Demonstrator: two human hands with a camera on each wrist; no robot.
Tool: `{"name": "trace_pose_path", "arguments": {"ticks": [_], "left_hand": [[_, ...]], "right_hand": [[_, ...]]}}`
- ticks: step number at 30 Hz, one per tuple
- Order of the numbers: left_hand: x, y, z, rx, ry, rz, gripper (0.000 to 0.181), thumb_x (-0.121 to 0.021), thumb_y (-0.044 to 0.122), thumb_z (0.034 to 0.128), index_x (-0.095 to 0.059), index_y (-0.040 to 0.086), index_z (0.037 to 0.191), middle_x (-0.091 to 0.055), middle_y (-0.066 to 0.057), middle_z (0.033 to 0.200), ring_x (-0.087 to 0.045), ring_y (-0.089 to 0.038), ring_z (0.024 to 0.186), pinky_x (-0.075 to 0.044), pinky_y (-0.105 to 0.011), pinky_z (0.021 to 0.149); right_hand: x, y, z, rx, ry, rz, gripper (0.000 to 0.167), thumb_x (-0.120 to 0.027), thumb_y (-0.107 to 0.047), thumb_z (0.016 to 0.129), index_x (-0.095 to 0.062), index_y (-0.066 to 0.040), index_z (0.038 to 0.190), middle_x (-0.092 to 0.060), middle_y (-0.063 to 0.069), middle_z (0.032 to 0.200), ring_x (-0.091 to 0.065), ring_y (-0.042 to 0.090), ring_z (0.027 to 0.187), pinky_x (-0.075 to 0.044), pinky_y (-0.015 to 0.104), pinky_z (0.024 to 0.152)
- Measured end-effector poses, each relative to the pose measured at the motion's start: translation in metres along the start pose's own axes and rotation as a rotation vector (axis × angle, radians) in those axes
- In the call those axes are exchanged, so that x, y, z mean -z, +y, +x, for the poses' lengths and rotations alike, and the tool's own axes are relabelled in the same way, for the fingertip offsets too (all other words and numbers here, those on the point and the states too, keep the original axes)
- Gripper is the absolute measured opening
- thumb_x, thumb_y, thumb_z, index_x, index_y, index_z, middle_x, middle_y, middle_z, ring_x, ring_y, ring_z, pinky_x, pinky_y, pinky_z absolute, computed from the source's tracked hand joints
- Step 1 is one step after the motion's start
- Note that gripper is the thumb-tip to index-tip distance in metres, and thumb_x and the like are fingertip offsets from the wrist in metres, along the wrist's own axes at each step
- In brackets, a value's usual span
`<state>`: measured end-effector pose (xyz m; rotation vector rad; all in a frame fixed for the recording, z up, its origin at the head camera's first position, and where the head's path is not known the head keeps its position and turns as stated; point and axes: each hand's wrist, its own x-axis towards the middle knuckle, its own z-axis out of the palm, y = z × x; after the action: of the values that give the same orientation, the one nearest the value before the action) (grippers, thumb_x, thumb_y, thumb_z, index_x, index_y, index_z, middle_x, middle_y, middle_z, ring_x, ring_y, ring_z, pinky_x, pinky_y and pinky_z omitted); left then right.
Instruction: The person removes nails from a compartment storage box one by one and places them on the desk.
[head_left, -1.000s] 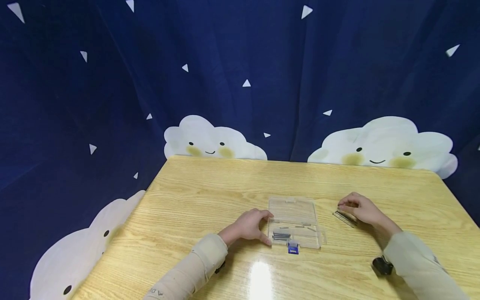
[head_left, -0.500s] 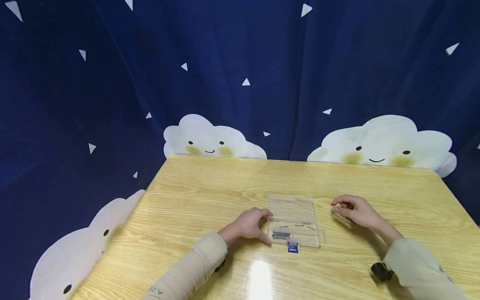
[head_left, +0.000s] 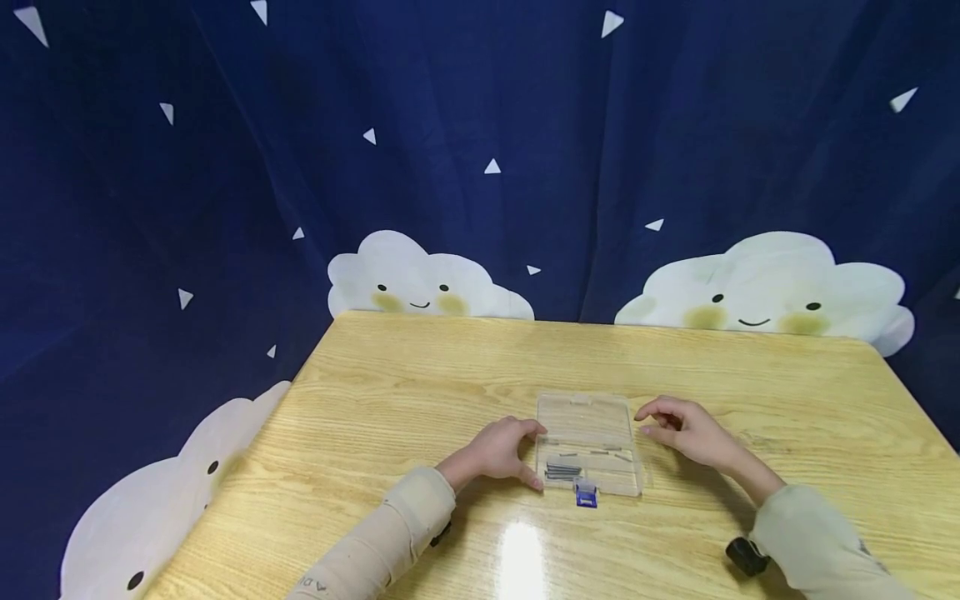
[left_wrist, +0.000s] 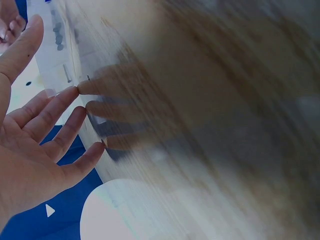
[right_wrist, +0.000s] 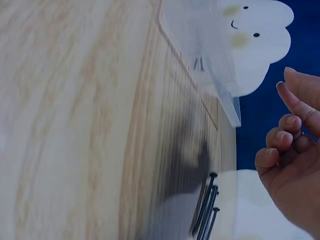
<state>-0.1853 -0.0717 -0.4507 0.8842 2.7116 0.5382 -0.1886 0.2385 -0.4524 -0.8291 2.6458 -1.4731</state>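
Note:
A clear plastic box lies opened flat on the wooden table, with a blue latch at its front. Several dark nails lie together in its front left compartment; a few short thin pieces lie behind them. My left hand rests at the box's left side, thumb and fingers spread, fingertips touching the table in the left wrist view. Just right of the box hovers my right hand, thumb and index close together, other fingers curled. Whether it pinches anything is not visible. Several loose nails lie on the table below it.
The wooden table reaches back to a dark blue curtain with white clouds and triangles. Beneath the right sleeve shows a black wrist device.
My right hand has moved left from the loose nails to the right edge of the box, and now covers those nails in the head view. The left hand and box have stayed put.

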Motion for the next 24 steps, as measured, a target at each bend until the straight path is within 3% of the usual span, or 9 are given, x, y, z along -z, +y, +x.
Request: {"name": "trace_pose_path", "arguments": {"ticks": [14,20,24], "left_hand": [[0.001,0.001,-0.001,-0.003,-0.003,0.008,0.075,-0.081,0.044,0.0609,-0.054,0.012,0.123,-0.060,0.001,0.111,-0.052,-0.015,0.103,-0.039,-0.028,0.090],[0.000,0.001,-0.001,-0.002,-0.004,0.008,0.075,-0.081,0.044,0.0609,-0.054,0.012,0.123,-0.060,0.001,0.111,-0.052,-0.015,0.103,-0.039,-0.027,0.090],[0.000,0.001,0.000,0.003,-0.003,0.009,0.076,-0.081,0.044,0.0605,-0.054,0.012,0.123,-0.060,0.001,0.111,-0.052,-0.015,0.103,-0.039,-0.027,0.090]], "right_hand": [[-0.030,-0.013,0.003,0.124,0.018,-0.027,0.017,-0.071,-0.003,0.076,-0.067,-0.001,0.092,-0.041,-0.003,0.066,-0.031,0.003,0.055,-0.031,0.024,0.047],[-0.040,-0.036,0.004,0.168,0.048,-0.012,0.016,-0.071,0.007,0.071,-0.069,0.005,0.086,-0.046,0.004,0.068,-0.033,0.009,0.052,-0.034,0.023,0.047],[-0.048,-0.032,0.007,0.179,0.048,-0.037,0.015,-0.073,0.002,0.071,-0.070,0.002,0.086,-0.046,0.008,0.073,-0.038,0.014,0.058,-0.035,0.022,0.051]]}}
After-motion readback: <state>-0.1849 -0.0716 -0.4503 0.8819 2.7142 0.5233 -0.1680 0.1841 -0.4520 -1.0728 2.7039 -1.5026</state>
